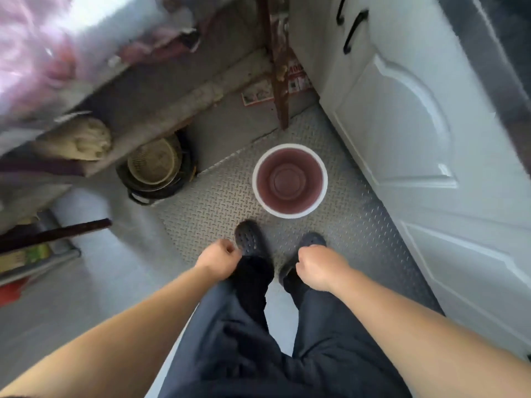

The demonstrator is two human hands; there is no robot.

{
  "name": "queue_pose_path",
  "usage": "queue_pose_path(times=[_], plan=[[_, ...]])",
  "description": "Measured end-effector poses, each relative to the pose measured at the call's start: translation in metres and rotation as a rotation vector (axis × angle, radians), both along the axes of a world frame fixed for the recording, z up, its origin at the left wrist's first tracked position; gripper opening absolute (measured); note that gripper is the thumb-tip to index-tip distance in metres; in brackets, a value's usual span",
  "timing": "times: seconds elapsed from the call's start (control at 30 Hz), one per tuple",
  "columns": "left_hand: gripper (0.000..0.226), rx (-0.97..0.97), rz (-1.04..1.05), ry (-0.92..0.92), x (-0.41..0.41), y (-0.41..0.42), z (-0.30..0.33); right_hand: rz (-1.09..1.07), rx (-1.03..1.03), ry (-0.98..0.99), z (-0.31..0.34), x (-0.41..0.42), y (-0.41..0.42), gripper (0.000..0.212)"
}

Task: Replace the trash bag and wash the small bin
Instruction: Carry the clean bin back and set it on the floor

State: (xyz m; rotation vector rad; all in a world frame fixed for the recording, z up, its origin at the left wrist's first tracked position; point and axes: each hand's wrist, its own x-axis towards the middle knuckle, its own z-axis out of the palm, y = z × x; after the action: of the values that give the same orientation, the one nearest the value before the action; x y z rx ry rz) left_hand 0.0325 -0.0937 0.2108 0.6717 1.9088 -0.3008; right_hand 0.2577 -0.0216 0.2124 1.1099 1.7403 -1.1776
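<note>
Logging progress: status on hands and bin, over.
Left hand, right hand: fingers curled, holding nothing. Small bin upright on floor, no bag visible. Path clear.

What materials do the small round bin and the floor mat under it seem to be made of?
The small round bin with white rim and dark reddish inside looks like smooth moulded plastic, with concentric rings at its bottom. The grey floor mat shows a diamond-plate pattern; metal or embossed rubber, unclear.
</note>
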Motion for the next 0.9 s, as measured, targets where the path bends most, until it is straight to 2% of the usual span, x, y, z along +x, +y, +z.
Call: queue_pose_path(times=[0.17,0.33,0.5,0.7,0.9], plan=[[0.018,0.023,-0.004,-0.029,0.0,-0.022,0.126,0.057,0.065,-0.009,0.105,0.005,-0.001,0.029],[0.023,0.129,0.108,0.008,-0.017,-0.035,0.201,0.066,0.128,-0.034,0.177,0.01,0.002,0.022],[0.02,0.165,0.044,-0.001,-0.054,-0.052,0.229,-0.007,0.179,-0.078,0.217,0.01,0.001,0.021],[0.024,0.117,-0.164,-0.039,-0.128,-0.066,0.248,-0.146,0.183,-0.199,0.247,-0.001,-0.024,0.02],[0.026,0.13,-0.171,0.002,-0.195,-0.054,0.258,-0.277,0.186,-0.173,0.256,-0.026,-0.041,0.021]])
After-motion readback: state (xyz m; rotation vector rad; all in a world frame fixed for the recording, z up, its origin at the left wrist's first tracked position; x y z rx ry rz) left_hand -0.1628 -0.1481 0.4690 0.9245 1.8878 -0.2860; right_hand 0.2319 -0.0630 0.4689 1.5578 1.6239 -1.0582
